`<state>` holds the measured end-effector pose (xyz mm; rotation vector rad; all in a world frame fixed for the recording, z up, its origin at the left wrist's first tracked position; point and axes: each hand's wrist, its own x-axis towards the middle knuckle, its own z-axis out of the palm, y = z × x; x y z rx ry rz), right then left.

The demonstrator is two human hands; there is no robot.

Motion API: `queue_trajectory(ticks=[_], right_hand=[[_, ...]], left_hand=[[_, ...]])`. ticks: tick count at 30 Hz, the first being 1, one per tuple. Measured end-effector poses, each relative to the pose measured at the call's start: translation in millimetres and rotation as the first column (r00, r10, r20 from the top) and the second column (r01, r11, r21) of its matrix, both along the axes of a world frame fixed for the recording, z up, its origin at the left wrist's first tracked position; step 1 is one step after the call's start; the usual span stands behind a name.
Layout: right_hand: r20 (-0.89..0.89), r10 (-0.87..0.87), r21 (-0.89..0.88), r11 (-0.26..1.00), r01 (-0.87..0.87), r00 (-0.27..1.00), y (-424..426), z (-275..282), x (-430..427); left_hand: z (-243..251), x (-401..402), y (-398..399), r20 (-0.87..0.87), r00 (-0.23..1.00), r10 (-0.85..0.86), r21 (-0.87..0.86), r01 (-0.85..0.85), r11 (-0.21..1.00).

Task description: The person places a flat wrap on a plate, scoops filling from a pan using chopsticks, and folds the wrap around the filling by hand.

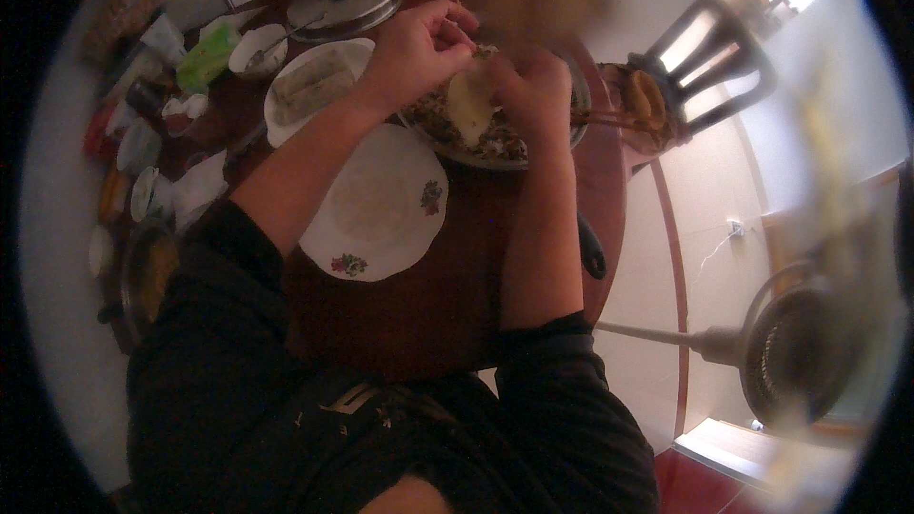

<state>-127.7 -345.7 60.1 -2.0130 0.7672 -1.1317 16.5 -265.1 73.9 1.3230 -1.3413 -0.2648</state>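
Observation:
My left hand (428, 46) and my right hand (532, 89) are raised close together over a wide round pan or bowl (457, 155) of chopped, mixed filling (435, 118). A thin, pale, limp wrapper (470, 111) hangs between them, its lower tip down over the filling. The fingertips of my left hand pinch at its upper edge, and my right hand grips its right side. A little filling shows between the hands. Nearer me lies a scalloped white plate (421, 243) with flower prints, a pale round sheet on it. Beyond my left forearm, a white dish (275, 130) holds pale rolls (314, 89).
Wooden chopsticks (614, 119) stick out past the pan's right side. A black handle (590, 246) shows beside my right forearm. Behind are a metal lid (343, 3) and a white bowl (258, 50) with a spoon. Packets and cups crowd the left. A chair (714, 61) and fan (792, 357) stand right.

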Motion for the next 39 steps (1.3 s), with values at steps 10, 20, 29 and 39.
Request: queue_trajectory(ticks=[10,20,29,39], right_hand=[[0.098,0.057,0.136,0.988,-0.07,0.994,2.0,2.4,-0.4],[0.128,0.091,0.151,0.982,-0.11,0.988,9.9,15.2,-4.0],[0.131,0.164,0.207,0.96,-0.188,0.978,4.4,10.7,-6.8],[0.127,0.188,0.197,0.957,-0.211,0.974,1.3,8.3,-8.3]], left_hand=[[-2.8,0.5,-0.7,-0.039,0.994,-0.101,0.165,0.106,0.981],[-0.3,10.4,0.1,-0.177,0.975,-0.135,0.264,0.179,0.948],[1.3,2.5,-0.5,-0.22,0.96,-0.173,0.32,0.239,0.917],[0.4,0.4,-0.4,-0.196,0.977,-0.079,0.342,0.144,0.928]])
